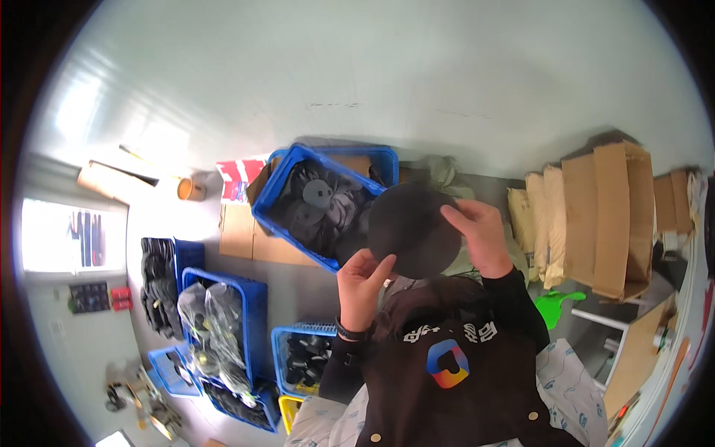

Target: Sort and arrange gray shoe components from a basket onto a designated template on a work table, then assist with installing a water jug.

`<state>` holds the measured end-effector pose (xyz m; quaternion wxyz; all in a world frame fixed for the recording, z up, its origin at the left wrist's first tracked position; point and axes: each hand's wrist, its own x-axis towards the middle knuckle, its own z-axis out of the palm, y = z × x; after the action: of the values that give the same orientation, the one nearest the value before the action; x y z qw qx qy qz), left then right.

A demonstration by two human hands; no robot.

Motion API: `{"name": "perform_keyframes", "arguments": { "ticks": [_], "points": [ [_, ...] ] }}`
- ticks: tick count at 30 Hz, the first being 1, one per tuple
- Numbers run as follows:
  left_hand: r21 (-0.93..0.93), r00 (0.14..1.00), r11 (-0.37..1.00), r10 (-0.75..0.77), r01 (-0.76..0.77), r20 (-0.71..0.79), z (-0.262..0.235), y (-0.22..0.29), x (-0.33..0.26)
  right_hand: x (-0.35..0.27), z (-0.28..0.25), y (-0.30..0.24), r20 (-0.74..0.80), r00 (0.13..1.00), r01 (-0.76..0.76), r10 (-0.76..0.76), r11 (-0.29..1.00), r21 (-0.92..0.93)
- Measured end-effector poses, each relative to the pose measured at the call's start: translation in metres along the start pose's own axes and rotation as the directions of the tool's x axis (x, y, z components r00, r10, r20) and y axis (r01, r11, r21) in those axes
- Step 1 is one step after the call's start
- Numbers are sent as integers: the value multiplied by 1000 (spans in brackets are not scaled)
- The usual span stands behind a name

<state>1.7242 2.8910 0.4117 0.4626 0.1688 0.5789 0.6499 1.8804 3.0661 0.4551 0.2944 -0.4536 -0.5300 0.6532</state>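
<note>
Black disc [414, 237] was pinched at edges by left hand [360, 289] and right hand [480, 237], near blue crate [292, 240]; inspection seemingly being done; for next move, steady two-handed grip probably required

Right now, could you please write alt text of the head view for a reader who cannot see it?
The person's left hand and right hand hold up a black disc near its edge. Beside it, a blue basket holds dark pieces; more baskets stand at left, with a carton and a green dustpan at right.
</note>
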Motion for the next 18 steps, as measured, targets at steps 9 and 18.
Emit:
{"name": "perform_keyframes", "arguments": {
  "ticks": [9, 18],
  "points": [
    [-147, 998, 989, -13, 5, -54, 6, 13, 1, 12, -1, 21, 36, 999, 34, -39, 992, 122],
    [-117, 995, 993, -42, 31, -91, -5, -2, 9, 9, 4, 18, 4, 989, 146, -147, 977, -157]
  ]
}}
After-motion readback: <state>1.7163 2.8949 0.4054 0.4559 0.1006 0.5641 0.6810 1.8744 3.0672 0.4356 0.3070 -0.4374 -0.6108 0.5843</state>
